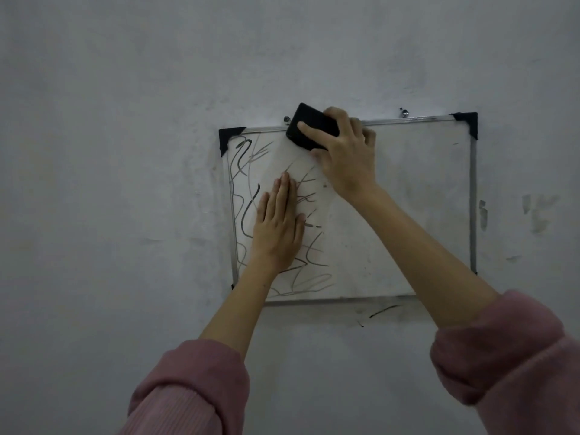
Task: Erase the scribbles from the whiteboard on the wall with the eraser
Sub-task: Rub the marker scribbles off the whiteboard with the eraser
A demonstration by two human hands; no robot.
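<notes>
Whiteboard (408, 199): small, metal-framed, hung on grey wall (125, 152); black corner caps at top L, top R; hangs slightly tilted, R side higher than L.
Mounts: two small screws/hooks just above top edge, one (286, 119) near eraser, other (404, 113) toward R.
Scribbles (248, 196): dark marker lines, loops + zigzags, cover L part of board from top L corner down to bottom edge. Fainter, thinner strokes toward mid-board. R half reads mostly clean, w/ light smudges.
Eraser (314, 127): black block, at board's top edge, approx centre-L; upper corner overlaps frame and pokes above it onto wall. Tilted, long side running down to R.
Right hand (345, 158): clamped on eraser, fingers curled over its R end, thumb across its front face. Forearm runs diagonally up from lower R, crossing board's bottom R area.
Left hand (279, 227): flat, palm against board, fingers straight and pressed together, pointing up. Sits over scribbles, lower-L-centre of board. Holds nothing.
Hands rel.: L hand below and L of R hand, near but apart.
Sleeves (194, 387): pink knit, pushed back on both forearms, wrists bare.
Wall marks: short dark stroke (384, 310) just below board's bottom edge; grey scuffs (538, 211) on wall to R of frame.
Light: dim, colours muted.
</notes>
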